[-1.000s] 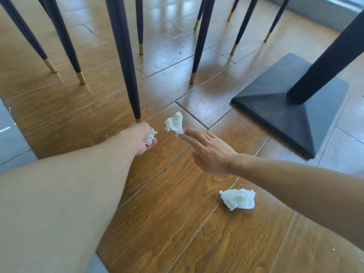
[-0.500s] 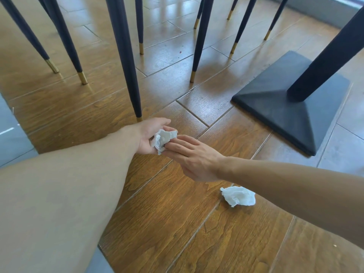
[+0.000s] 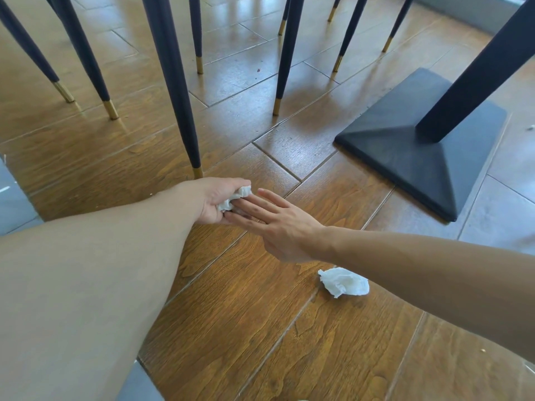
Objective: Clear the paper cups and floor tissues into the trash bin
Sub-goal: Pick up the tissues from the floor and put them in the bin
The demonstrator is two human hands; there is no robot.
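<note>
My left hand (image 3: 215,199) is low over the wooden floor, closed around crumpled white tissues (image 3: 236,198) that poke out between thumb and fingers. My right hand (image 3: 278,224) lies flat beside it with the fingers stretched out, their tips touching the left hand's fingers; it holds nothing. A second crumpled white tissue (image 3: 344,282) lies on the floor, just below my right wrist. No paper cup and no trash bin are in view.
Dark chair legs with brass tips stand close behind my hands, the nearest chair leg (image 3: 179,91) ending just above my left hand. A black pedestal table base (image 3: 411,151) sits to the right. Grey flooring (image 3: 14,198) borders the wood at the left.
My right hand passed a tissue it pinched into my left hand, which closed on it. The right hand has since let go and flattened out.
</note>
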